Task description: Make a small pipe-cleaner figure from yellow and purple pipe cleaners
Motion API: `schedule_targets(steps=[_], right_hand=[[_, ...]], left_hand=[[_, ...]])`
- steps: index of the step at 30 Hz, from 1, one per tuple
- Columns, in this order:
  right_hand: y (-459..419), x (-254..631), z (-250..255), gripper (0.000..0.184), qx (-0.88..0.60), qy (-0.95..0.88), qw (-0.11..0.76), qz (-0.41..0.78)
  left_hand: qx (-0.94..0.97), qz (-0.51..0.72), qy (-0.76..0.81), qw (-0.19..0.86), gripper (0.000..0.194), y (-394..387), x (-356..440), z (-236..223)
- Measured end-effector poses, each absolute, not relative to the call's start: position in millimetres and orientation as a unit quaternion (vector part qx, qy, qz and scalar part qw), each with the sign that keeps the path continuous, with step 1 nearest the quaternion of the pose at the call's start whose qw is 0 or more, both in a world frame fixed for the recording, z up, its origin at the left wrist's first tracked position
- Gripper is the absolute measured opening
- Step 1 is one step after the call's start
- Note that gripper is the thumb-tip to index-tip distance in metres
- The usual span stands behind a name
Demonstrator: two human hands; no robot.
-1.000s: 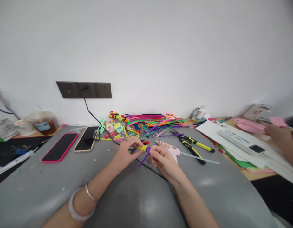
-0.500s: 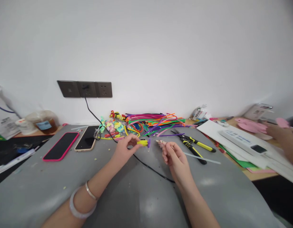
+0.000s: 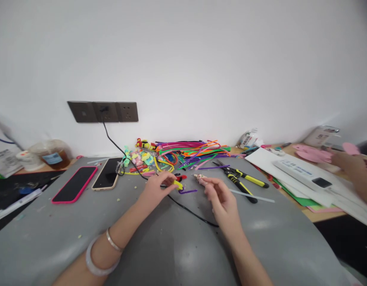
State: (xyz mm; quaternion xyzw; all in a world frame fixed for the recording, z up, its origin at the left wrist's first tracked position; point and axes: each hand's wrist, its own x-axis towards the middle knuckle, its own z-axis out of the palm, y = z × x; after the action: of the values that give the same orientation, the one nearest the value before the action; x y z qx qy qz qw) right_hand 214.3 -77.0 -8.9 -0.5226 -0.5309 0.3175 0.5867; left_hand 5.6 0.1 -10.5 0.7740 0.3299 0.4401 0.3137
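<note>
My left hand [image 3: 159,188] pinches a small yellow pipe-cleaner figure [image 3: 178,184] between thumb and fingers. From it a purple pipe cleaner [image 3: 188,192] sticks out to the right, and red and black parts [image 3: 180,177] show behind it. My right hand [image 3: 222,198] is closed around a small patterned glue gun [image 3: 201,179], mostly hidden by the fingers. Its pale nozzle points left toward the figure, a short gap apart. A translucent glue stick [image 3: 255,196] shows to the right of this hand.
Colourful pipe cleaners [image 3: 195,150] and small fuzzy pieces [image 3: 144,159] lie along the wall. Yellow-black pliers [image 3: 241,180] lie at right, two phones [image 3: 74,184] at left. A black cord [image 3: 189,208] crosses the table. Another person's hand [image 3: 347,161] is at far right, beside papers [image 3: 267,167].
The figure has turned in my left hand, so the purple pipe cleaner now points right and red and black parts show. My right hand keeps the glue gun in nearly the same place.
</note>
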Motion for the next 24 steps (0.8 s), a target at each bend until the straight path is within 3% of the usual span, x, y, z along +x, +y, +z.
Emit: schedule_targets(steps=[5, 11, 24], right_hand=[[-73.8, 204.7, -10.0, 0.028, -0.530, -0.617, 0.520, 0.260], [-71.0, 204.4, -13.4, 0.006, -0.530, -0.659, 0.466, 0.260], [-71.9, 207.5, -17.9, 0.010, -0.556, -0.674, 0.426, 0.236]], left_hand=[[0.774, 0.434, 0.313, 0.340, 0.016, 0.3, 6.2, -12.0], [0.777, 0.436, 0.298, 0.342, 0.014, 1.5, 5.3, -13.7], [0.840, 0.403, 0.257, 0.258, 0.012, 1.3, 7.6, -12.4]])
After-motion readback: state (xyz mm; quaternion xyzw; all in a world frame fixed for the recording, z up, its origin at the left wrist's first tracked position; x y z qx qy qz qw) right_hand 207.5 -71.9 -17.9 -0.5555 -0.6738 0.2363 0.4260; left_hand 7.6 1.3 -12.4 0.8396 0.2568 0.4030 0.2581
